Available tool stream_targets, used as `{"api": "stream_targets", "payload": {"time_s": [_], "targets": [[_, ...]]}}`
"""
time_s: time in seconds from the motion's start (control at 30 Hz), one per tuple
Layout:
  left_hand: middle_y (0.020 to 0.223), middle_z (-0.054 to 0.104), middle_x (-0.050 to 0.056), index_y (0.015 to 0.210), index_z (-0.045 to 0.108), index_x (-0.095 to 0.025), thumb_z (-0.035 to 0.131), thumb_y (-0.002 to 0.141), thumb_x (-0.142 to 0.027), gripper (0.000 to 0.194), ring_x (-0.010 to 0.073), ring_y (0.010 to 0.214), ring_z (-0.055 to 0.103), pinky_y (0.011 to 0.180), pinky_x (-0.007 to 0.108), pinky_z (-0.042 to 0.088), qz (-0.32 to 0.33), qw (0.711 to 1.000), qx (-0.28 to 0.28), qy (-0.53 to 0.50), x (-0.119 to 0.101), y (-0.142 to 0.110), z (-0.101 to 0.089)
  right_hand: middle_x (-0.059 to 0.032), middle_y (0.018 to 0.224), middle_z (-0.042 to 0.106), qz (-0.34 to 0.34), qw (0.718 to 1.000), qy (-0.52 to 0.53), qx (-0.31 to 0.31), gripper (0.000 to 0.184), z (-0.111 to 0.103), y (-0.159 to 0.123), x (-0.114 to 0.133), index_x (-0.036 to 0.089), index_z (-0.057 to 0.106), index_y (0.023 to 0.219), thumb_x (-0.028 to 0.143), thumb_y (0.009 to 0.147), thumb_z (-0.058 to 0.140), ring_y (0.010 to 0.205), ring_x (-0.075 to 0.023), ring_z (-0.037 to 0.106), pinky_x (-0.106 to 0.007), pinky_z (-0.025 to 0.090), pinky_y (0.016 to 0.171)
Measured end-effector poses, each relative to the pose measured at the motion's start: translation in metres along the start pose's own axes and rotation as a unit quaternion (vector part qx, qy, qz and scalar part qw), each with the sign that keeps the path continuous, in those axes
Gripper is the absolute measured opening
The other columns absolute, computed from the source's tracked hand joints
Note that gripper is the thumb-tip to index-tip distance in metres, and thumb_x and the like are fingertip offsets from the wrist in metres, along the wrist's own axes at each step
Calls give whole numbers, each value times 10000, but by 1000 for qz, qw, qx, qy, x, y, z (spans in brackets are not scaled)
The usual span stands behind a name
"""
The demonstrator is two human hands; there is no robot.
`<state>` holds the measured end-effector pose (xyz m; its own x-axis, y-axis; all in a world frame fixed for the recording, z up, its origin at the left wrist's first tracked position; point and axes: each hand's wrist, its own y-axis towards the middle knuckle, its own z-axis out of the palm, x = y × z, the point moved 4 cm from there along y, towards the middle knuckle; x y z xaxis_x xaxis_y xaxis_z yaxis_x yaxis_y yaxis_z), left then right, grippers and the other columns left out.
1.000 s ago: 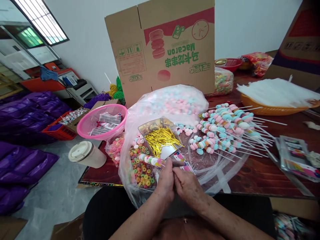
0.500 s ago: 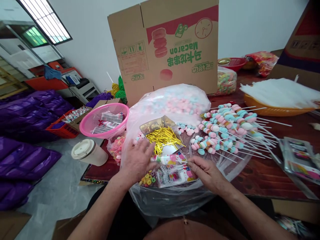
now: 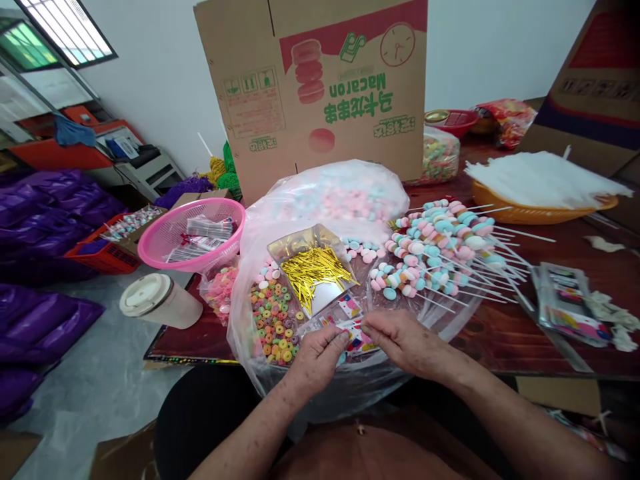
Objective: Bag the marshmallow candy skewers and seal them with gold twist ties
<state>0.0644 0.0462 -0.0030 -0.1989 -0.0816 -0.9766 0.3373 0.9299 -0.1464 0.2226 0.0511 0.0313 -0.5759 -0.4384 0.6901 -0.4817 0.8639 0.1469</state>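
Over the front of the plastic sheeting, both hands work close together at a small printed plastic bag. Thumb and finger of my left hand pinch its left side. My right hand grips the bag's right end with curled fingers; whatever lies inside the fist is hidden. Beneath and behind the hands, more printed bags lie flat, partly covered. Just beyond is an opened pouch of gold twist ties. Ring-shaped candies spread left of my left hand. Skewers of pastel candies are piled beyond my right hand.
A pink basket with packets and a lidded cup stand at the left. Behind rises a cardboard box. An orange basket of white sticks and a stack of printed bags are at the right.
My left hand has come from beside the gold ties down to the bag and closed on it, uncovering the ring candies. My right hand has shifted slightly left. The view has shifted a little.
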Motion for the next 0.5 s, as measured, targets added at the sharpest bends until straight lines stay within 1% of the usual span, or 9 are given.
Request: {"api": "stream_targets", "payload": {"time_s": [0.1,0.17,0.23,0.27,0.3,0.37,0.4,0.43,0.5], "targets": [[590,527,-7,632,631,-159,543,797,-381,290,132,603,440,598,220,347,13,1000,-27,0,-2,1,0,9,592,509,5,1000,16,14,283,1,5,-2,180,523,647,273,878,388,559,-112,425,-235,302,542],[611,546,-4,676,631,-161,529,806,-380,275,137,608,460,608,225,361,-4,999,-37,-39,-1,1,1,18,601,506,52,992,111,6,257,6,6,-7,179,541,710,320,875,402,558,-108,435,-223,319,534],[623,557,-2,687,625,-165,528,808,-374,260,139,611,477,607,226,370,-9,997,-53,-64,-1,2,2,27,642,512,110,965,236,-21,220,18,3,-12,178,548,859,382,841,467,574,-105,453,-210,342,521],[617,554,-4,671,619,-168,535,805,-364,252,137,610,476,604,222,367,-2,996,-68,-57,-1,1,2,32,657,511,131,949,284,-32,254,27,1,-13,175,537,914,407,813,510,577,-103,454,-205,349,514],[612,550,-5,651,611,-169,546,800,-351,244,133,610,472,602,217,360,8,995,-86,-41,-1,1,1,37,652,506,146,937,314,-42,278,37,-1,-13,172,532,913,422,792,539,570,-98,447,-201,351,506],[612,552,-11,695,613,-173,577,784,-329,182,123,603,466,597,207,349,20,992,-121,-17,2,-1,1,46,584,483,165,928,330,-57,259,56,-5,-10,168,526,765,425,801,531,534,-88,419,-196,343,491],[616,559,-16,779,617,-180,590,777,-329,152,120,593,469,591,205,348,17,990,-134,-27,4,-2,0,45,550,473,169,928,325,-64,285,63,-6,-9,169,505,684,417,824,500,515,-83,408,-196,336,484],[621,566,-21,883,605,-188,598,773,-339,188,117,579,474,580,204,351,5,989,-139,-55,7,-4,1,44,527,469,169,930,318,-71,321,68,-7,-6,171,482,628,406,846,468,498,-79,400,-195,330,476],[631,571,-24,1014,559,-190,606,766,-371,311,112,549,480,550,199,354,-32,984,-114,-131,12,-6,3,46,505,470,169,933,311,-72,339,73,-7,-3,176,459,600,391,862,441,457,-71,390,-190,313,444]]}}
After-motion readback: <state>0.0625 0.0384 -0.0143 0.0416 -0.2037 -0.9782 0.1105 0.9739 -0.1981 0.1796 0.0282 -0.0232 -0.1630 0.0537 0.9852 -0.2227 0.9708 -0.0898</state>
